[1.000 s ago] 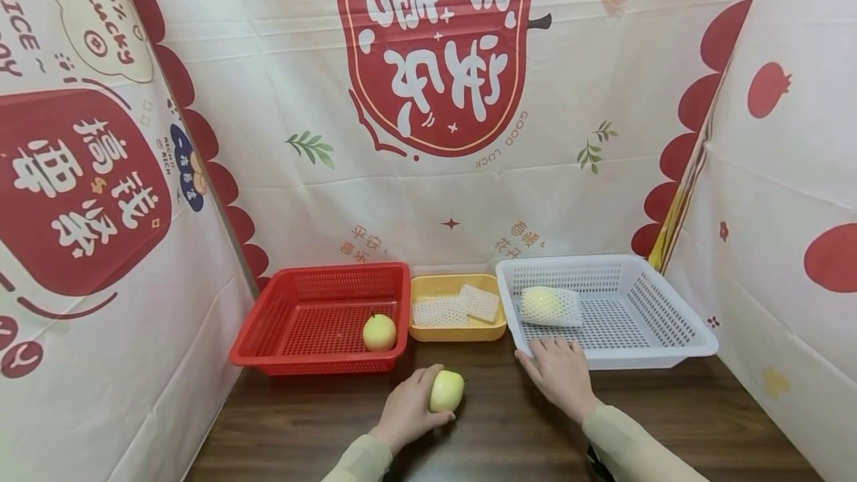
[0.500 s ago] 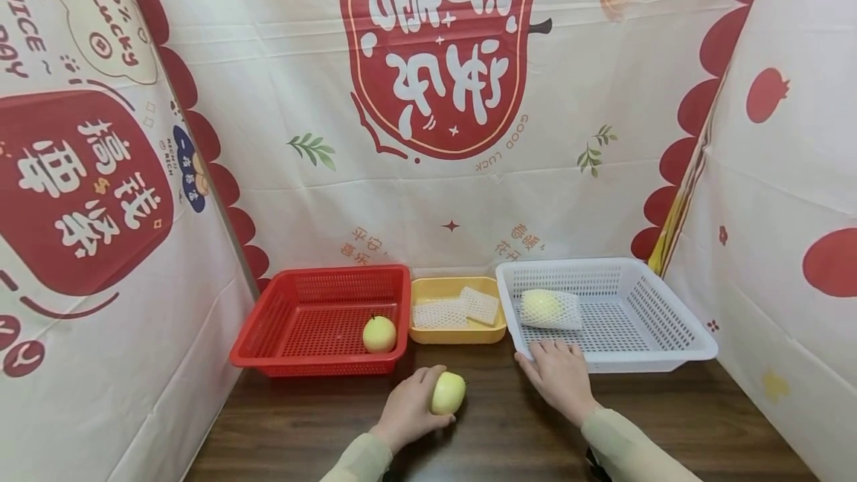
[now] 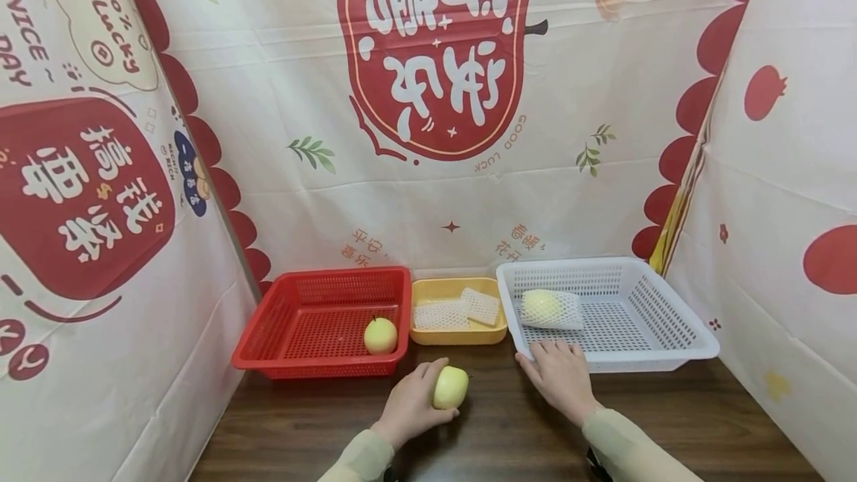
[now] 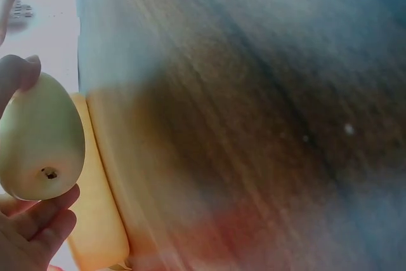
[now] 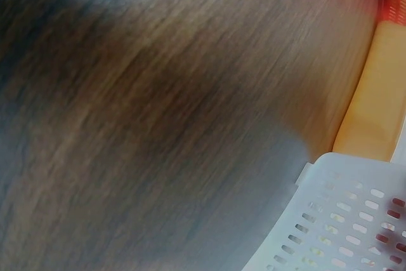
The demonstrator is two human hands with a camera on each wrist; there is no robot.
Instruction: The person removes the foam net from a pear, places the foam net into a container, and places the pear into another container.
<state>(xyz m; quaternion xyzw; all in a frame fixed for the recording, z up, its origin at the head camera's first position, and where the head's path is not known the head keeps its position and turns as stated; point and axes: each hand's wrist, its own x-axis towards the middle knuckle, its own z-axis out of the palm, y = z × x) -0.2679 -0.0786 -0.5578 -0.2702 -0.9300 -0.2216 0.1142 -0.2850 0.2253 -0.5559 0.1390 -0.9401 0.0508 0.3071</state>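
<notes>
My left hand grips a pale yellow-green pear over the table, in front of the yellow tray. The left wrist view shows the pear's underside with its dark blossom end, the thumb on one side and fingers on the other. My right hand rests at the front rim of the white basket, fingers laid toward it, holding nothing. Inside that basket lies a pear in a white foam net. Another pear sits in the red basket. The right wrist view does not show the hand.
Between the two baskets stands a shallow yellow tray with white foam nets in it. The dark wooden table extends in front. Printed cloth encloses the back and both sides.
My left hand has shifted slightly up and to the right with the pear still in its grip. The right hand stays at the white basket's rim.
</notes>
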